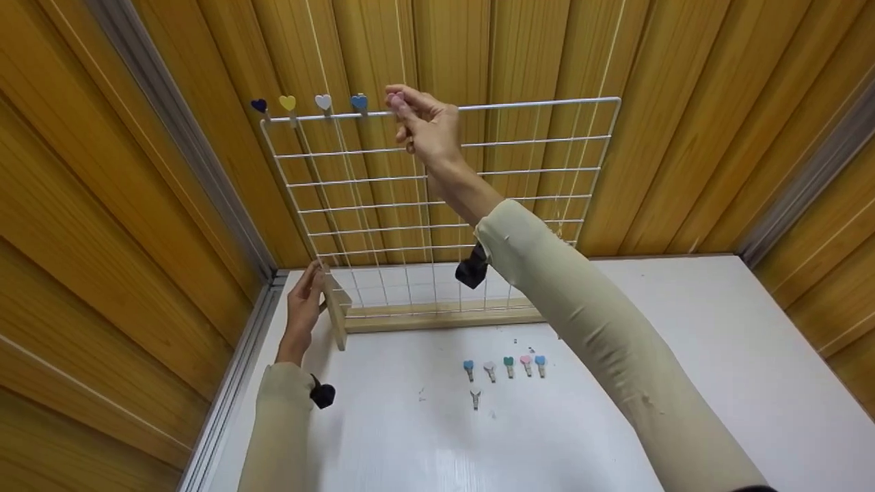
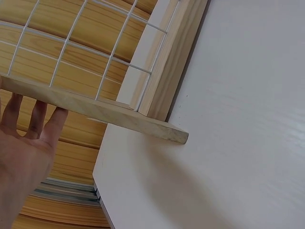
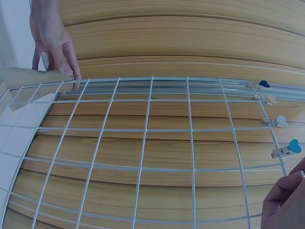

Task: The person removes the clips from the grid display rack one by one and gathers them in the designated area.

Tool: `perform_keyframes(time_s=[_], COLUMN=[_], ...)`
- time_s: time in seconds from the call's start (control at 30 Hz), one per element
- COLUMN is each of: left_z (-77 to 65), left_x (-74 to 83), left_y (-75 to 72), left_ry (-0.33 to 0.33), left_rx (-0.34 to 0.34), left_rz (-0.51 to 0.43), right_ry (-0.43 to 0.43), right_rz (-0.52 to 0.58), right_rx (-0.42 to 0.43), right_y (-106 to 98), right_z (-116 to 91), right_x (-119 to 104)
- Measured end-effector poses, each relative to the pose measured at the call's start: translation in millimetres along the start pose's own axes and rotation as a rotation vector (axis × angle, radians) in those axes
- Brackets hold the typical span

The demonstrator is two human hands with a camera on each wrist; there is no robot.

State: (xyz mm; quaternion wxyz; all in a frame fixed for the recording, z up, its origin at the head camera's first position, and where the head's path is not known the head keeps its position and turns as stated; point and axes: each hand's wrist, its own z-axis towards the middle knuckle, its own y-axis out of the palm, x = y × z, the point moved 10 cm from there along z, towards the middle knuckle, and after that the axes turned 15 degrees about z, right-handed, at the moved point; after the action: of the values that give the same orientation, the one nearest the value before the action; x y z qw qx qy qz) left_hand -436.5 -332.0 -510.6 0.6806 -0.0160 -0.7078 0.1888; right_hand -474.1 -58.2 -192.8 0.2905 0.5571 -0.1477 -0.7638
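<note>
A white wire grid [image 1: 437, 176] stands upright in a wooden base [image 1: 410, 321]. At its top edge my right hand [image 1: 434, 130] pinches a pink heart clothespin [image 1: 396, 100] between thumb and fingers. To the left, clipped along the top wire, are a dark blue [image 1: 259, 106], a yellow [image 1: 288, 104], a white [image 1: 323, 102] and a blue heart clothespin [image 1: 359, 102]. My left hand [image 1: 304, 307] grips the wooden side piece [image 2: 119, 117] of the base at the left. In the right wrist view, the right hand [image 3: 288, 200] shows only partly and hides the pink clothespin.
A row of heart clothespins [image 1: 508, 367] lies on the white table [image 1: 424, 444] in front of the base. Nearer lies a single clothespin [image 1: 476, 400] with its jaws upward. Wood-patterned panels [image 1: 683, 102] rise behind and on both sides.
</note>
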Motion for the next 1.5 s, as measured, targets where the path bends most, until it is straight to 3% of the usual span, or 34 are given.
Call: perform_keyframes(time_s=[0.17, 0.37, 0.7, 0.83, 1.1, 1.27, 1.5], left_z=[4.2, 5.8, 14.9, 15.3, 11.8, 5.7, -1.1], left_x=[2.0, 0.8, 4.8, 2.1, -3.7, -0.5, -3.3], left_y=[4.9, 10.5, 15.8, 7.7, -6.9, -25.6, -20.2], left_ry=[0.013, 0.03, 0.039, 0.061, 0.037, 0.017, 0.01], left_rx=[-0.006, -0.022, -0.04, -0.038, -0.043, 0.005, -0.017], left_rz=[0.013, 0.008, 0.005, -0.003, -0.003, 0.01, -0.006], right_ry=[0.039, 0.138, 0.27, 0.294, 0.366, 0.435, 0.538], right_rz=[0.07, 0.09, -0.097, -0.164, -0.299, -0.327, -0.378], right_rx=[0.005, -0.102, -0.166, -0.217, -0.347, -0.43, -0.453], right_y=[-4.7, -17.3, -65.2, -77.6, -99.2, -106.5, -148.9], right_z=[-1.0, -9.1, -51.4, -66.1, -96.5, -121.4, -157.6], right_x=[-3.4, -8.1, -7.9, 2.0, 29.2, 49.8, 77.1])
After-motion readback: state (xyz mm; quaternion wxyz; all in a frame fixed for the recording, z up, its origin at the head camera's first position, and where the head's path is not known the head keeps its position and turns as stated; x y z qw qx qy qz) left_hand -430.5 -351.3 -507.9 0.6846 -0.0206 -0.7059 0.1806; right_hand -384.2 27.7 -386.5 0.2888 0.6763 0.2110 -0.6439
